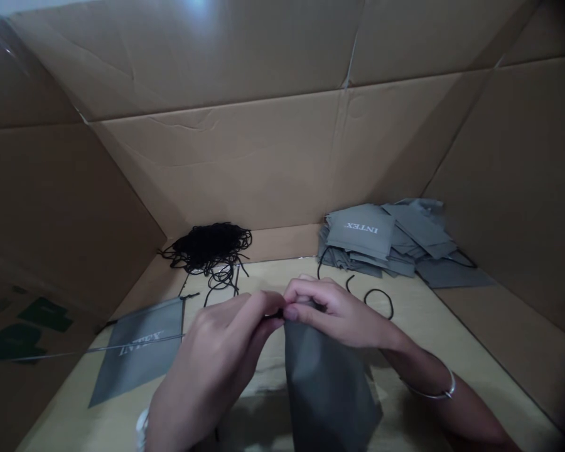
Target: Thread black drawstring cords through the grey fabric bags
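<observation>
Near the middle of the head view, my left hand (pixel 230 339) and my right hand (pixel 329 311) meet at the top corner of a grey drawstring bag (pixel 327 383). The bag hangs down below my right hand, whose thumb and fingers pinch its upper edge. Thumb and forefinger of my left hand are pressed together on a small bit of black cord (pixel 279 313) at that corner. Most of the cord is hidden by my fingers. Another grey bag (pixel 141 348), printed INTEX and with a black cord at its top corner, lies flat on the left.
A heap of black cords (pixel 211 248) lies at the back left. Several grey bags (pixel 362 232) are piled at the back right, with a loose cord loop (pixel 379 302) in front of them. Tall cardboard walls (pixel 216 163) enclose the pale work surface (pixel 263 273).
</observation>
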The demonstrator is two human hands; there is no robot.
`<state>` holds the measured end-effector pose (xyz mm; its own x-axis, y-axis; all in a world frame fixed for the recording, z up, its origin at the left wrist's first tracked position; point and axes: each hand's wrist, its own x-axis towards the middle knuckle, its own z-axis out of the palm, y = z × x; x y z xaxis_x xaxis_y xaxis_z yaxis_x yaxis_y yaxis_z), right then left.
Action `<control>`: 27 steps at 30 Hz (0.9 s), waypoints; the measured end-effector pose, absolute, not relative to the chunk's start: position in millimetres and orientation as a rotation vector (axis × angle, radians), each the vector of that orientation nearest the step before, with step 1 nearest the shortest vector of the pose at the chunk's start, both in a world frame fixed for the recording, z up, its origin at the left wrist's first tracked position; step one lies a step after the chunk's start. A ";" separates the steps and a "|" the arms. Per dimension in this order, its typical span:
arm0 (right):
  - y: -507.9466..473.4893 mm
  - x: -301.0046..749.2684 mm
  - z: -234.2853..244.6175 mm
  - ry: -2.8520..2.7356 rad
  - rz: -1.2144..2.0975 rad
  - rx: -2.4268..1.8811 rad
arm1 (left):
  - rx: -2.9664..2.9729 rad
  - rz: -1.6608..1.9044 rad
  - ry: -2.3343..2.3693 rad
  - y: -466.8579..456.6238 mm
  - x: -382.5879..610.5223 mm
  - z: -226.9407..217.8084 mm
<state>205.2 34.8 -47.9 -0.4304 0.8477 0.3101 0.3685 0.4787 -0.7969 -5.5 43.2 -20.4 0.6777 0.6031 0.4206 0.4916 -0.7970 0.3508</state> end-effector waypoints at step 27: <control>23.4 222.5 -33.5 -2.210 0.486 -1.138 | 2.603 0.557 0.902 62.9 -24.7 -5.9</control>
